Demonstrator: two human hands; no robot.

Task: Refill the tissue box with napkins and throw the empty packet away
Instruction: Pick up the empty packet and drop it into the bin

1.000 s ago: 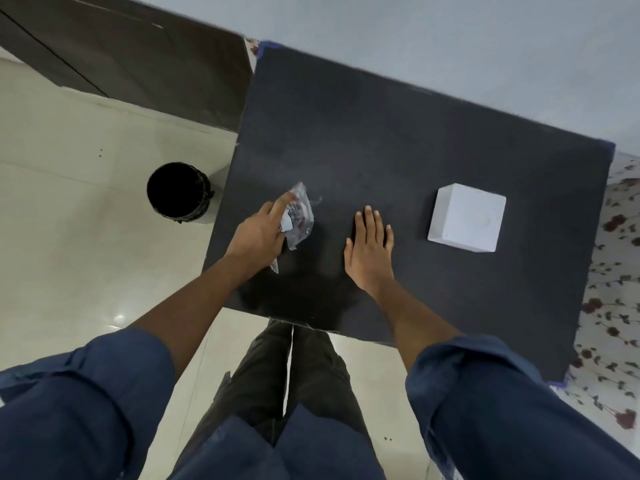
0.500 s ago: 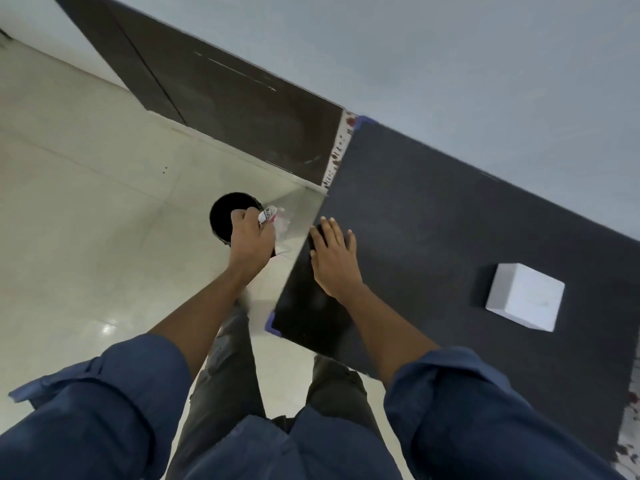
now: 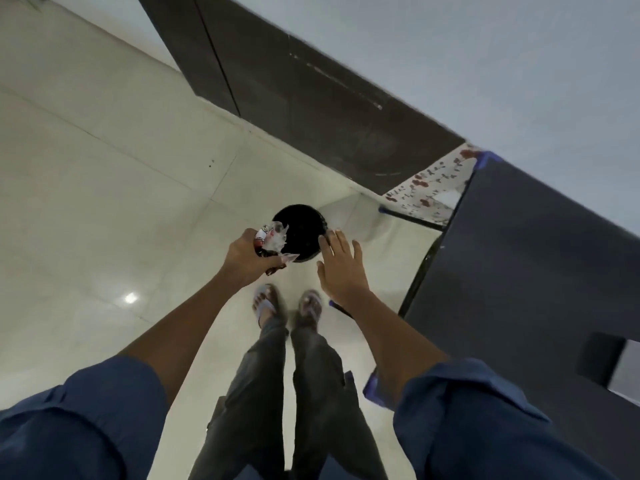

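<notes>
Clenched around a crumpled clear plastic packet [image 3: 273, 239] with red and white print, the left hand [image 3: 247, 259] has its fingers curled tight, knuckles up, with the packet's torn edges sticking out past the thumb. It is held at the near left rim of a round black bin [image 3: 301, 233] standing on the pale tiled floor [image 3: 104, 188]; the bin's inside looks uniformly dark, and nothing in it can be made out. Next to it, the right hand [image 3: 341, 268] is flat and open, fingers spread and pointing forward, holding nothing, its fingertips overlapping the bin's right edge in view. Both forearms reach forward and down from rolled blue sleeves [image 3: 460, 410]. Below the hands are dark trousers and two sandalled feet [image 3: 270, 303]. A black tabletop [image 3: 536, 271] fills the right side, with a blurred white tissue box [image 3: 627, 372] at the frame's right edge.
</notes>
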